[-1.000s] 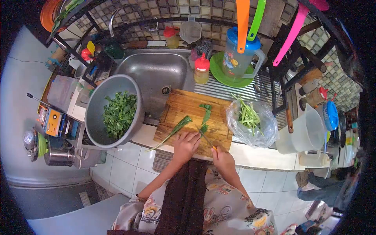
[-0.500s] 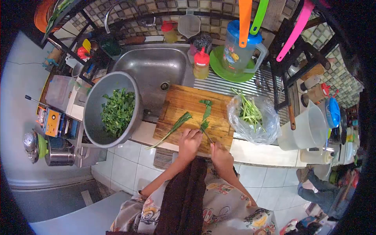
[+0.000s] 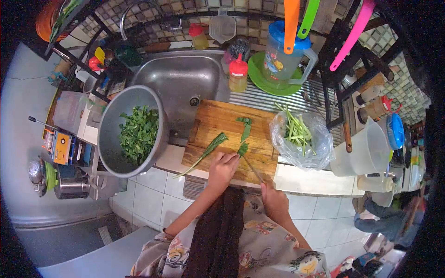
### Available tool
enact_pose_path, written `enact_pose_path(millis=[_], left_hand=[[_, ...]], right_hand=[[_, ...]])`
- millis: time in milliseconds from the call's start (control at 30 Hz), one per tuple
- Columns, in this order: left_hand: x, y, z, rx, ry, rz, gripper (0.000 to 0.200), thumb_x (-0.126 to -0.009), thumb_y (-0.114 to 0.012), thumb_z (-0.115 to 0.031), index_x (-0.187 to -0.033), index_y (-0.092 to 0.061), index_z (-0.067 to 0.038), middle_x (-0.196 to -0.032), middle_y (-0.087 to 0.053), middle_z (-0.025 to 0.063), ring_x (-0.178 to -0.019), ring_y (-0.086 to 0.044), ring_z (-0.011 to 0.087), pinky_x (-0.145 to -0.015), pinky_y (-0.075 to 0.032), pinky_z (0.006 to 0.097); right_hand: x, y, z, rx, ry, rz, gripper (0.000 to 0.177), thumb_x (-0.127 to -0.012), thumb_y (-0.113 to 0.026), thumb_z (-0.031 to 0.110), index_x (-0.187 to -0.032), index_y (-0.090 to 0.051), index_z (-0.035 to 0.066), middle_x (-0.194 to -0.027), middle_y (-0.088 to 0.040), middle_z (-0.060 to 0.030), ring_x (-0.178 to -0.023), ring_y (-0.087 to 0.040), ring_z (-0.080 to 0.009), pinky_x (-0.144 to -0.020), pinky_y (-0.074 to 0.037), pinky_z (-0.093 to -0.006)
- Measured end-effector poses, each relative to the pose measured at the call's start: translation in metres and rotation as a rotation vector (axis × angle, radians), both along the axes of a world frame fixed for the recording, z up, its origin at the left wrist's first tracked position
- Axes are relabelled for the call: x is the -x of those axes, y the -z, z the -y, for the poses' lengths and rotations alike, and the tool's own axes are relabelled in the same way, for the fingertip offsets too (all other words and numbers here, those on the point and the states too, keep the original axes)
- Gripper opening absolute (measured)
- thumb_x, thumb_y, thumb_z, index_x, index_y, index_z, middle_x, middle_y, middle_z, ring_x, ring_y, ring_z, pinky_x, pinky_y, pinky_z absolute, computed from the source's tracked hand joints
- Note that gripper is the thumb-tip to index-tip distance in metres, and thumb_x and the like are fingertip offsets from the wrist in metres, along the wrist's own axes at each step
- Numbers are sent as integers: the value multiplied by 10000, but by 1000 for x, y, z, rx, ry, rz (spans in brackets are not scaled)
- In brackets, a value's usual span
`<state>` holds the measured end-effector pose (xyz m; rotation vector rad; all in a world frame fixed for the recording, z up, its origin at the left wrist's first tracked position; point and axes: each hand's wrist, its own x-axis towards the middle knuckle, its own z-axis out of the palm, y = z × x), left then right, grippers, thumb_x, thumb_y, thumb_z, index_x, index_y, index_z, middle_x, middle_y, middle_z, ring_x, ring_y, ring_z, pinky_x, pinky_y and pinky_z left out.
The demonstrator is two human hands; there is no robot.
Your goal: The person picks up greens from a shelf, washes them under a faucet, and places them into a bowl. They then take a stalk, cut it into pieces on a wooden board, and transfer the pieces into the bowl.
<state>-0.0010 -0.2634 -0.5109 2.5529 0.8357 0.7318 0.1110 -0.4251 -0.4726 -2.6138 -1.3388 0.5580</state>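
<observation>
My left hand [image 3: 222, 170] is closed on a leafy green [image 3: 243, 148] at the near part of the wooden cutting board [image 3: 211, 118]. A knife [image 3: 254, 170] is gripped in my right hand [image 3: 274, 198], its blade slanting up and left to the leaf by my left fingers. Cut leaf pieces [image 3: 245, 127] lie just beyond. Left of my left hand rests a leafy stalk [image 3: 204, 154], its stem reaching past the board's near left edge. Chopped greens [image 3: 140, 134] fill part of a grey basin [image 3: 105, 123]. To the right, a clear plastic bag [image 3: 320, 143] holds pale green stems [image 3: 296, 129].
Behind the board are a steel sink [image 3: 178, 76] and a red-capped bottle [image 3: 238, 76]. A blue-lidded pitcher [image 3: 282, 60] stands on a green plate [image 3: 262, 83]. Orange, green and pink handles hang overhead. A clear plastic jug [image 3: 364, 150] is at the right. Another person's legs [image 3: 384, 222] show lower right.
My right hand has drawn the knife back, down and to the right, so more of the blade shows. My left hand stays nearly in place on the leafy green.
</observation>
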Motion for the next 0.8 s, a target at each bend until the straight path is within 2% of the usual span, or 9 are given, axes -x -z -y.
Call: enact_pose_path(millis=[133, 233, 333, 367, 467, 600, 700, 767, 800], left_hand=[[9, -1, -8, -93, 149, -58, 180, -733, -591, -70, -899, -633, -16, -1024, -613, 58, -858, -516, 235, -734, -438, 347], [-1, 3, -19, -61, 159, -19, 199, -722, -567, -77, -905, -622, -21, -1076, -600, 48, -884, -510, 231, -754, -433, 341], [-9, -10, -34, -111, 286, -91, 200, -717, -547, -92, -899, -604, -32, -1081, -596, 36, -905, -506, 219, -768, -425, 330], [-11, -3, -39, -121, 317, -95, 148, -742, -561, -117, -877, -598, -70, -1022, -604, 20, -916, -515, 242, -792, -426, 347], [-10, -7, -45, -152, 379, -153, 150, -744, -552, -118, -882, -584, -66, -1001, -607, 29, -894, -516, 245, -783, -426, 346], [-3, -7, -42, -147, 373, -175, 141, -763, -558, -109, -896, -575, -66, -978, -608, 52, -882, -516, 252, -775, -425, 350], [7, -5, -38, -58, 265, -66, 149, -766, -596, -92, -911, -575, -65, -926, -610, 76, -853, -522, 265, -768, -424, 349], [20, -22, -37, -43, 27, 121, 164, -756, -646, -89, -908, -588, -63, -880, -618, 76, -825, -531, 260, -749, -426, 340], [31, -36, -39, -53, 5, 119, 164, -756, -646, -89, -908, -588, -63, -880, -618, 76, -825, -531, 260, -749, -426, 340]], right_hand=[[-13, -1, -1, -78, 72, -197, 310, -936, -387, 329, -912, -506, 44, -562, -569, -188, -562, -583, -407, -507, -465, -493], [-21, -12, -2, -188, 183, -275, 303, -937, -390, 312, -902, -494, 29, -588, -563, -216, -591, -572, -428, -534, -442, -508], [-25, -29, -5, -241, 267, -298, 289, -936, -398, 298, -886, -484, 26, -592, -553, -234, -585, -565, -433, -528, -427, -515], [-27, -28, -6, -247, 273, -292, 289, -936, -398, 298, -886, -484, 26, -592, -553, -234, -585, -565, -433, -528, -427, -515], [-26, -20, -6, -249, 285, -280, 294, -935, -396, 299, -885, -484, 23, -599, -553, -241, -595, -556, -449, -531, -420, -524], [-22, -24, -12, -291, 242, -284, 301, -936, -395, 300, -880, -482, 18, -605, -550, -251, -611, -549, -464, -539, -413, -533], [-22, -26, -12, -315, 250, -296, 310, -936, -395, 307, -874, -485, 16, -607, -545, -259, -624, -547, -468, -551, -408, -538], [-22, -26, -15, -336, 236, -305, 317, -935, -395, 312, -871, -488, 15, -607, -542, -262, -628, -547, -467, -556, -406, -537], [-22, -25, -14, -320, 252, -319, 325, -934, -398, 318, -869, -492, 14, -609, -544, -262, -631, -549, -465, -557, -405, -534]])
